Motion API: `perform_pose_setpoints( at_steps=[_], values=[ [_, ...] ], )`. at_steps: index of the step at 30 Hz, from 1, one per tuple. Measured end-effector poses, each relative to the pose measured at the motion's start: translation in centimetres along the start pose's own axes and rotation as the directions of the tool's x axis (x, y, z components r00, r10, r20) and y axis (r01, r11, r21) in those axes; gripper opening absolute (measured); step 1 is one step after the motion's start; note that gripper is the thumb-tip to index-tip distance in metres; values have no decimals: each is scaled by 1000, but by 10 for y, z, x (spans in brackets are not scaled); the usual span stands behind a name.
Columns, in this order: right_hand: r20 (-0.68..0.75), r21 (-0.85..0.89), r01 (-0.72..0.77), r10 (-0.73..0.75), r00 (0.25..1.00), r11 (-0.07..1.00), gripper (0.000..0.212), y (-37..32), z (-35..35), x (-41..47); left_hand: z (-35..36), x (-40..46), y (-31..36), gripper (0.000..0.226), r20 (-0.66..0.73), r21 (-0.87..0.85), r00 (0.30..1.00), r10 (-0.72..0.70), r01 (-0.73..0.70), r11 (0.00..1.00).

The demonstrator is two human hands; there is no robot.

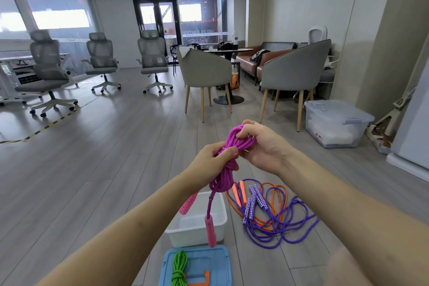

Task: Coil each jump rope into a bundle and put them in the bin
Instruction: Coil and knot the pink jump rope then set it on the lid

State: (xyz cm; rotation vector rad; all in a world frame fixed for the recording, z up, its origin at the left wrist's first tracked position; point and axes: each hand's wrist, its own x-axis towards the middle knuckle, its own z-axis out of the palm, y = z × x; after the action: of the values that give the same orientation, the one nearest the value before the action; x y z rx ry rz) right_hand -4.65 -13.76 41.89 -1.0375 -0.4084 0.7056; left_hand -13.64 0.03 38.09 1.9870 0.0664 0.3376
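Magenta rope bundle (pixel 228 158) gripped by left hand (pixel 212 165) and right hand (pixel 260 146), fingers partly hiding its coils, one pink handle (pixel 210 231) dangling over white bin (pixel 197 232), green rope (pixel 179 268) cut off at frame bottom.

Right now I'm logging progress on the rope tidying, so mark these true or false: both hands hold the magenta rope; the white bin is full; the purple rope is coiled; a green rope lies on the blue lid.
1. Both hands, left hand and right hand, hold the magenta rope: true.
2. The white bin is full: false, no rope shows inside it.
3. The purple rope is coiled: false, it lies loose on the floor, tangled with the orange rope.
4. A green rope lies on the blue lid: true.
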Motion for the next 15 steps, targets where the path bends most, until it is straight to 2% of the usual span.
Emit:
perform_pose_setpoints(
  at_steps=[2, 4, 5, 6, 7, 8, 9, 10, 11, 12, 13, 15],
  values=[
    [-15, 128, 13, -11, 1000, 992, 32, -1, 3, 1, 2, 1, -1, 31, -6, -17, 1000, -1, 1, 1000],
    [-39, 141, 76, -71, 997, 987, 34, -2, 4, 4, 5, 4, -1, 32, -9, -6, 1000, -3, 3, 1000],
    [-47, 52, 135, -132, 990, 990, 34, -1, 3, 5, 6, 4, -1, 32, -10, 13, 1000, -7, 7, 1000],
    [-38, -145, 215, -223, 974, 966, 32, -2, 0, 6, 7, 5, -1, 31, -12, 43, 1000, -11, 12, 999],
    [16, -421, 299, -323, 946, 856, 31, -4, -5, 5, 7, 5, -2, 32, -13, 95, 1000, -16, 17, 995],
    [110, -677, 354, -386, 916, 646, 30, -5, -11, 5, 6, 5, -3, 33, -8, 168, 1000, -22, 23, 985],
    [208, -840, 373, -401, 892, 395, 31, -5, -16, 5, 5, 4, -6, 34, 1, 246, 999, -32, 31, 969],
    [271, -912, 364, -389, 880, 190, 31, -4, -20, 6, 5, 3, -9, 36, 11, 309, 999, -42, 37, 950],
    [292, -936, 343, -378, 879, 74, 30, -4, -22, 6, 5, 2, -12, 37, 20, 351, 998, -53, 43, 935],
    [291, -946, 323, -372, 881, 26, 29, -3, -22, 6, 5, 2, -14, 37, 25, 375, 998, -64, 50, 926],
    [278, -950, 312, -364, 889, 36, 28, -3, -21, 6, 5, 2, -16, 37, 24, 390, 997, -68, 54, 919],
    [199, -930, 285, -332, 922, 233, 28, -1, -20, 5, 4, 1, -17, 36, 19, 402, 998, -65, 52, 914]
  ],
)
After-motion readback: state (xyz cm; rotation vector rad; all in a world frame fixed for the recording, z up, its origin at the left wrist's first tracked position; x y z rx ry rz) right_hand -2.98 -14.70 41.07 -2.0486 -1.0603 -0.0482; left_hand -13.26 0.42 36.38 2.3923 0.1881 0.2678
